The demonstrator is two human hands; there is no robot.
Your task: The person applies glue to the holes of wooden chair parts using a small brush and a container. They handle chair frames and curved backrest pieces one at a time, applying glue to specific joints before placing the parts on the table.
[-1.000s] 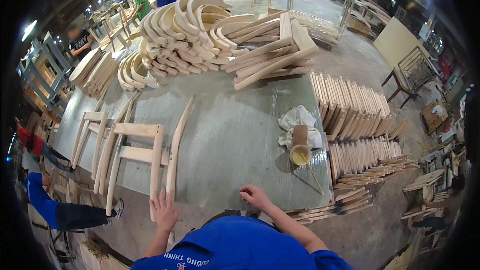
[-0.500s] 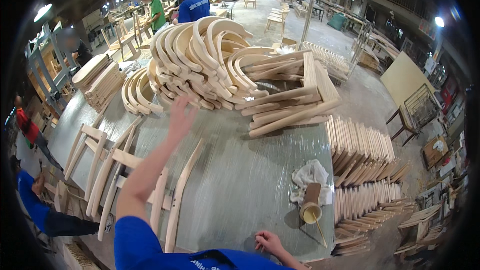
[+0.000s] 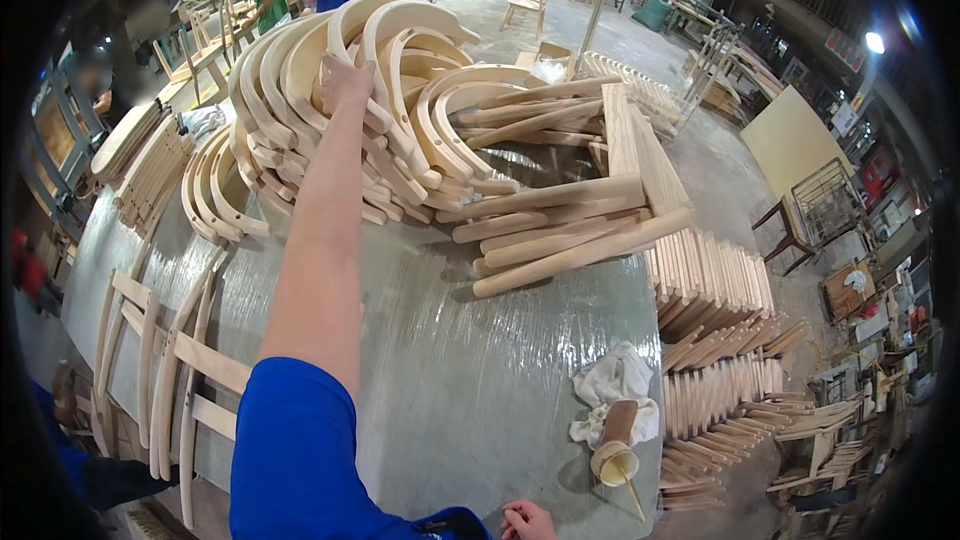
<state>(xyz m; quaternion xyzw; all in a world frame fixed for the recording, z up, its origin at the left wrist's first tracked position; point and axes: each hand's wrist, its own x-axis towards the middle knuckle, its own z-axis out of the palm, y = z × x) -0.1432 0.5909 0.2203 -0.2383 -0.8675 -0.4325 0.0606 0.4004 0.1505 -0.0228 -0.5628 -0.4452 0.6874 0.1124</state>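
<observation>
My left hand (image 3: 347, 83) reaches far forward onto a tall pile of curved wooden chair rails (image 3: 290, 60). Its fingers curl over one of the rails (image 3: 345, 25) near the top; the fingertips are partly hidden. My right hand (image 3: 528, 520) rests low at the near edge of the table (image 3: 450, 380), its fingers loosely curled with nothing visible in them. Left of my forearm lie slatted wooden chair frames (image 3: 205, 365), partly covered by my arm and sleeve.
Straight wooden frames (image 3: 570, 230) are stacked right of the pile. A cup with a stick (image 3: 615, 462) lies by a white cloth (image 3: 612, 380) near the right table edge. Wooden parts (image 3: 715, 285) stand in rows beyond it. Flat slats (image 3: 150, 160) sit at far left. Other people work behind.
My left hand has moved forward from above the table onto the curved rails and closed on one. My right hand stays low, and the view has shifted.
</observation>
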